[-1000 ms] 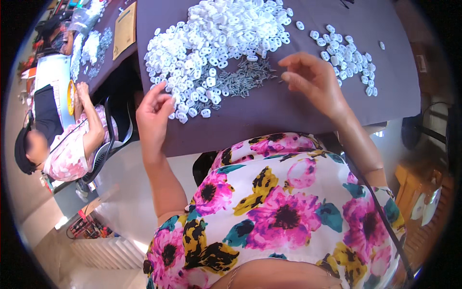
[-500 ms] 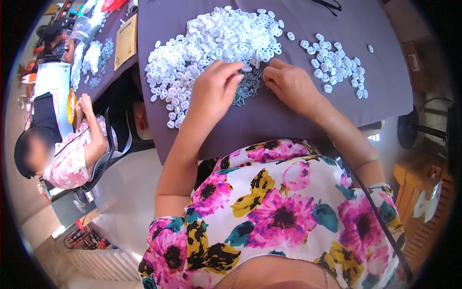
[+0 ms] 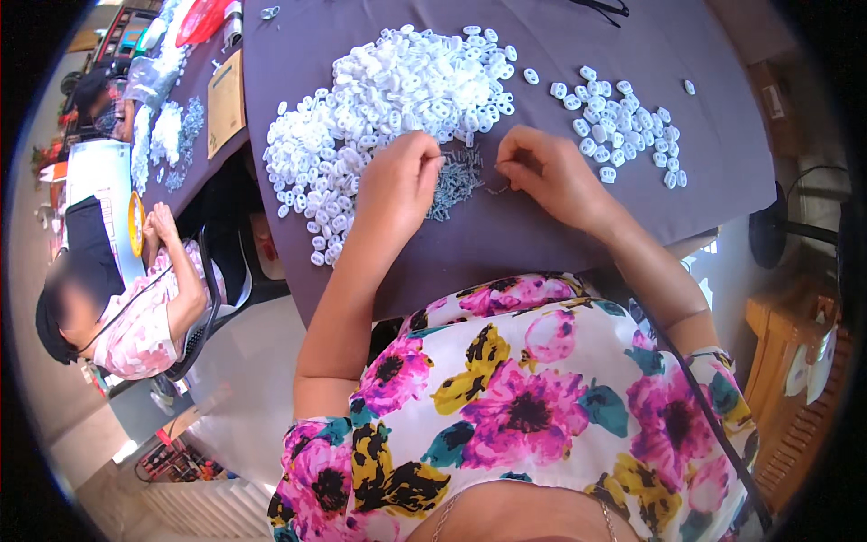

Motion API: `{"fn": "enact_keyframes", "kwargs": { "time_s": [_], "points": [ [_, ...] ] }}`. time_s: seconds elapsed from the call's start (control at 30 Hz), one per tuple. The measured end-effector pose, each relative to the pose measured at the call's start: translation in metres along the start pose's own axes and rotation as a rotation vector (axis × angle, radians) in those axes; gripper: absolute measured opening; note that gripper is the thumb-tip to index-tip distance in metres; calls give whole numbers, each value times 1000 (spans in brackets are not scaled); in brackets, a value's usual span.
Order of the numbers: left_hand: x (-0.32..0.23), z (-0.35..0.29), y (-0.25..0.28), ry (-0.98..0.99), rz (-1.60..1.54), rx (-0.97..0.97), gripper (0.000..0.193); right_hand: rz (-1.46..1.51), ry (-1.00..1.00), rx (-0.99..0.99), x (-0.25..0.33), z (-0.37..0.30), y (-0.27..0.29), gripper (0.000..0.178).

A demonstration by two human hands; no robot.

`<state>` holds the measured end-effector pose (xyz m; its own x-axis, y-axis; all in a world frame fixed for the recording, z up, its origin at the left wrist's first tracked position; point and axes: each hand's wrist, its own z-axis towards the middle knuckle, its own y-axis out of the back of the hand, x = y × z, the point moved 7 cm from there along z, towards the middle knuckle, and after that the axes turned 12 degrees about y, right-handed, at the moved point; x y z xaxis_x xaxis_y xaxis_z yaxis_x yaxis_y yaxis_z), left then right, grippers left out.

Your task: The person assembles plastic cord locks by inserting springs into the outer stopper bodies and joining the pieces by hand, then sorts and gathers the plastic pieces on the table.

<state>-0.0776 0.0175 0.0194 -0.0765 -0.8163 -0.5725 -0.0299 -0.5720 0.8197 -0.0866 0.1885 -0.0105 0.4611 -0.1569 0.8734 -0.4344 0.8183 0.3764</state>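
My left hand (image 3: 397, 185) is closed, thumb and fingertips pressed together beside a small heap of thin grey screw-like pieces (image 3: 459, 185). Whatever lies in that pinch is too small or hidden to make out. To the right of the heap, my right hand (image 3: 549, 176) has its thumb and forefinger pinched. A thin grey screw-like piece shows at those fingertips, blurred. Beyond and left of my hands spreads a large pile of small white oval plastic pieces with two holes (image 3: 415, 81). A smaller group of the same white pieces (image 3: 623, 126) lies farther right.
A dark cloth-covered table (image 3: 659, 45) carries everything, with black glasses (image 3: 605, 9) at its far edge. To the left, a brown envelope (image 3: 226, 104) lies on another table with more small parts. A seated co-worker (image 3: 149, 307) is nearby, by a yellow bowl (image 3: 136, 226).
My left fingertips have come together. My right hand has drawn slightly back from the grey heap, and a grey piece now shows at its fingertips. The view has shifted a little.
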Motion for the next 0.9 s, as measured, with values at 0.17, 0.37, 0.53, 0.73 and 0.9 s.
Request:
{"fn": "enact_keyframes", "kwargs": {
  "time_s": [0.17, 0.37, 0.53, 0.73, 0.9],
  "points": [
    [5, -5, 9, 34, -113, -49, 8, 223, -177, -95, -14, -5, 4, 10],
    [-23, 22, -10, -93, 102, -55, 12, 151, -84, -167, -15, -13, 4, 14],
    [-27, 26, -26, -128, 181, -20, 14, 200, -129, -137, -15, -14, 4, 12],
    [3, 7, -20, 284, -488, 205, 7, 559, -174, -185, -25, -16, 5, 14],
    [6, -16, -15, 380, -861, 232, 12, 699, -145, -137, -14, -10, -10, 17]
  ]
}}
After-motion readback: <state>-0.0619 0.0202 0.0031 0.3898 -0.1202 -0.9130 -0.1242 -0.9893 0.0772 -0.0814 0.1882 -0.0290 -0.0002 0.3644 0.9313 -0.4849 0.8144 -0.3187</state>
